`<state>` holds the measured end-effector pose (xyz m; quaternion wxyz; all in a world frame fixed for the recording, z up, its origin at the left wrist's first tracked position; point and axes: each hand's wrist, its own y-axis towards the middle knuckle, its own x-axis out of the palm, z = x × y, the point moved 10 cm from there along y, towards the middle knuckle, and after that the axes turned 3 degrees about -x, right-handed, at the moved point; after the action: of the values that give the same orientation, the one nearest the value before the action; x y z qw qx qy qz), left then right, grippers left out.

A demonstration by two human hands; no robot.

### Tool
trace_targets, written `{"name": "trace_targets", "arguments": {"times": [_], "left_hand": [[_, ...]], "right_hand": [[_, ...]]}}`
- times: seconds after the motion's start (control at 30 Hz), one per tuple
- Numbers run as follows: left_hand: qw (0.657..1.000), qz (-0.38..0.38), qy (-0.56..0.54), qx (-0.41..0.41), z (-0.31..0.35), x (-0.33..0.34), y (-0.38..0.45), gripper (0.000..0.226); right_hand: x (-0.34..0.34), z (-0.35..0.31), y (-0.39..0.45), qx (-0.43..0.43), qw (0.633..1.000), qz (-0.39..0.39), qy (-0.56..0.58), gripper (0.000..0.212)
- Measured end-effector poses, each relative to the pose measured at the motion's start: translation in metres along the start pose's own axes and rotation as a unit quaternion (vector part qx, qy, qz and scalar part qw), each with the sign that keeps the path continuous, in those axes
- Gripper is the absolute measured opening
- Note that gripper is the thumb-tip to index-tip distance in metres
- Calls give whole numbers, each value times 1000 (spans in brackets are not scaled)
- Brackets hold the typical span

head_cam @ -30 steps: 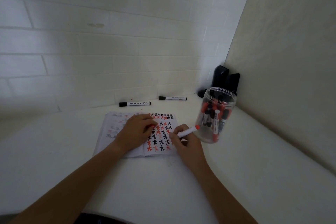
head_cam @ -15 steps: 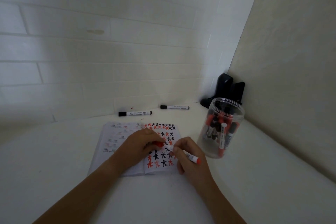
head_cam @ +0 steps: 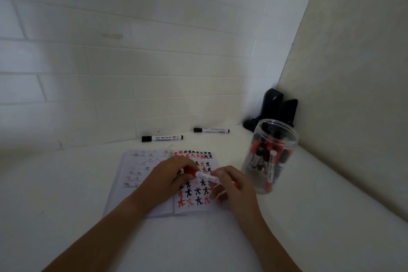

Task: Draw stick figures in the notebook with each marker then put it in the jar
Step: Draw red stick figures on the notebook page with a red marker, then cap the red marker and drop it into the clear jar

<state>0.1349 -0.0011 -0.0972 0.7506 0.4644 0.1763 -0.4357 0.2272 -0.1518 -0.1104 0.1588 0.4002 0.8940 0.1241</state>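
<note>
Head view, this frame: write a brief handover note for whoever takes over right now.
Left hand pinches the red cap; right hand grips the red marker over the notebook.
Jar stands right of the notebook, holding red and black markers.
Done: page nearly full of red and black figures.
Left: cap and jar this marker; two black markers lie by the wall.
</note>
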Motion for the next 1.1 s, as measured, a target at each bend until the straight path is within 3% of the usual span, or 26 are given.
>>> {"name": "trace_targets", "arguments": {"times": [0.07,0.17,0.3,0.37,0.5,0.6,0.73,0.93,1.1], "left_hand": [[1000,-2,0,4,1,0,1,17],[1000,-26,0,14,3,5,1,15],[999,-40,-7,-16,-1,10,0,13],[997,-52,-36,-42,-5,13,-1,11],[995,-48,-69,-49,-3,15,0,21],[999,1,15,-49,-11,10,0,35],[987,-44,141,-58,-29,27,-2,41],[984,-45,160,-59,-36,31,-3,37],[984,-42,163,-54,-35,31,-3,36]], "right_hand": [[-4,0,1,-31,994,-1,-108,11],[7,-7,0,-96,956,-34,-276,9],[40,-22,-7,-182,885,-57,-425,35],[54,-23,-6,-191,874,-68,-442,38],[67,-22,-6,-201,858,-81,-465,24],[49,-27,-6,-189,846,4,-498,26],[36,-19,-4,-153,828,31,-539,49],[30,-3,-1,-70,818,22,-571,48],[30,-2,1,-57,824,5,-563,43]]}}
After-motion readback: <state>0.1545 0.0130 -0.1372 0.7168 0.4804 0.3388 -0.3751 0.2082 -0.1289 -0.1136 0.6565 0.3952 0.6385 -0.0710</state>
